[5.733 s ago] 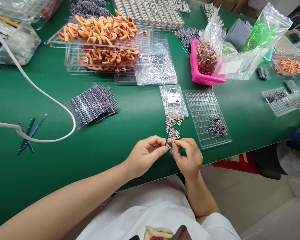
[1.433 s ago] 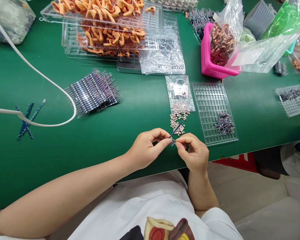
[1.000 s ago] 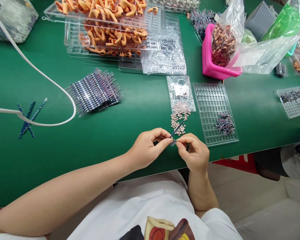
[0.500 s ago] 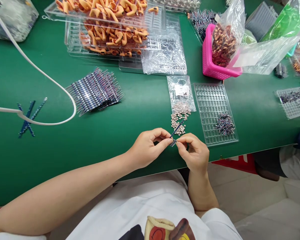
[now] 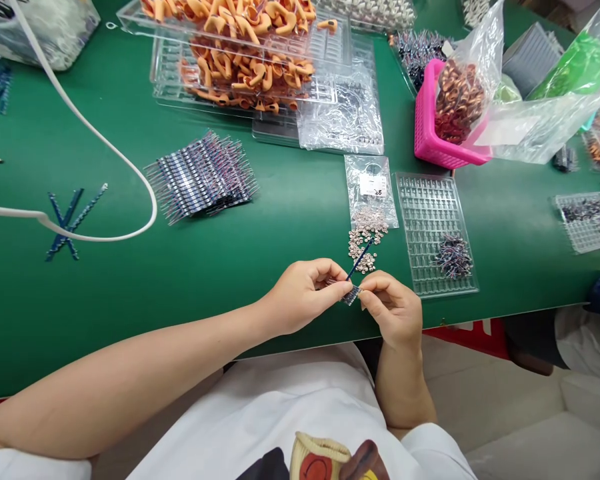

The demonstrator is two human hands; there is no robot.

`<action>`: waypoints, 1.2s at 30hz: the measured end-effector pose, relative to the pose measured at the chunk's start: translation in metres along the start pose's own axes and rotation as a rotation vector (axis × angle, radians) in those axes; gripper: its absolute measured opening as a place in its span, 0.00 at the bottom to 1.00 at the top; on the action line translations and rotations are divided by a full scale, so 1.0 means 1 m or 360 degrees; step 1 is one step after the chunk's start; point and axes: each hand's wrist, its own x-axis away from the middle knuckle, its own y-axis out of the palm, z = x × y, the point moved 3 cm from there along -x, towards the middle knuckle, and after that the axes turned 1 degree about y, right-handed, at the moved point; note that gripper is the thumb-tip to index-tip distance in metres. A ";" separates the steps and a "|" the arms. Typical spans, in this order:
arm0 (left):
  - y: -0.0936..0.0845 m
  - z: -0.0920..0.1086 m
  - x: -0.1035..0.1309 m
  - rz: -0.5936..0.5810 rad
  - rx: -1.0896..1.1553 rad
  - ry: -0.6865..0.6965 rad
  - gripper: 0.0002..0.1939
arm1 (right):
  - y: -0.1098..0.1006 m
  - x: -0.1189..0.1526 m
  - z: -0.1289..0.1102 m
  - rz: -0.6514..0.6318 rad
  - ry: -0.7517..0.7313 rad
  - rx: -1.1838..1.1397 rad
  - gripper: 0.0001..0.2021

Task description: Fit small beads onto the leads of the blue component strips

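My left hand (image 5: 305,297) is closed, its thumb and fingers pinching a small panel of joined circuit boards (image 5: 351,295) with thin wires. A narrow dark blue strip (image 5: 361,259) sticks up from the same grip. The fingertips of my right hand (image 5: 396,310) are pinched together at the panel's right edge; whatever small piece they hold is too tiny to name. Just beyond the hands lies a scatter of small round pale parts (image 5: 360,245), spilling from a labelled clear bag (image 5: 372,207). To the right, a clear compartment tray (image 5: 417,227) carries a bunch of wired pieces (image 5: 454,256).
Stacked wired panels (image 5: 203,177) lie left of centre. A white cable (image 5: 105,237) loops over crossed blue strips (image 5: 66,230). Clear trays of orange parts (image 5: 250,73) stand at the back. Right of them is a pink basket (image 5: 433,143) holding bagged copper-coloured parts. Someone's leg shows far right.
The view has shifted slightly, so most things on the table sit further right. Both hands stay together at the panel, and a little more of it shows between them.
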 end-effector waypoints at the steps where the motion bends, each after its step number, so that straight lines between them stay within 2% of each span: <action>1: 0.000 0.000 0.000 0.0001 0.0004 -0.0007 0.10 | 0.000 0.000 -0.001 -0.0006 -0.0003 -0.0001 0.02; 23: 0.001 0.000 0.000 0.0008 0.0062 -0.0042 0.10 | 0.000 0.002 0.000 0.0011 0.0052 -0.0013 0.02; 36: 0.002 0.000 0.000 0.0020 0.0034 -0.0028 0.10 | 0.001 0.001 -0.001 0.0038 -0.0006 -0.0001 0.03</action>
